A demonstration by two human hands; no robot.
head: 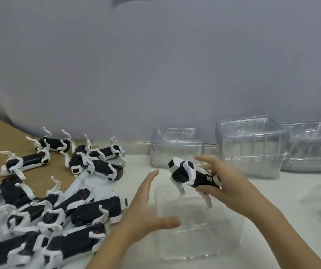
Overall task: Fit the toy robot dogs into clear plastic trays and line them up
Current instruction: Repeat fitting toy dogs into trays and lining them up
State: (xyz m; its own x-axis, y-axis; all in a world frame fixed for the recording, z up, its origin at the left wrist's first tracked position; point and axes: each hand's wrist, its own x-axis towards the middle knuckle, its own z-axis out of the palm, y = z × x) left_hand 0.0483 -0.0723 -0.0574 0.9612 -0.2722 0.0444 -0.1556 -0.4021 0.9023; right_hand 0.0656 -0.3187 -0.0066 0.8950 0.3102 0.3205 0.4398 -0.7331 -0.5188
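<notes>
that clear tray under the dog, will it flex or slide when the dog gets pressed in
Probably flexes: the clear tray looks thin-walled. It likely slides easily, sitting loose on the smooth white table; the open left hand may need to steady it as the right hand seats the toy dog.

Black-and-white toy dog point(191, 175) upright, apparently just above 1 clear tray point(204, 239).

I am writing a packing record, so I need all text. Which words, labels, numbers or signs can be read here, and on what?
No text is readable.
Small label on the toy dog in the right hand: too small and blurred to read.
Red marks on the piled dogs: dots, not letters.
</notes>
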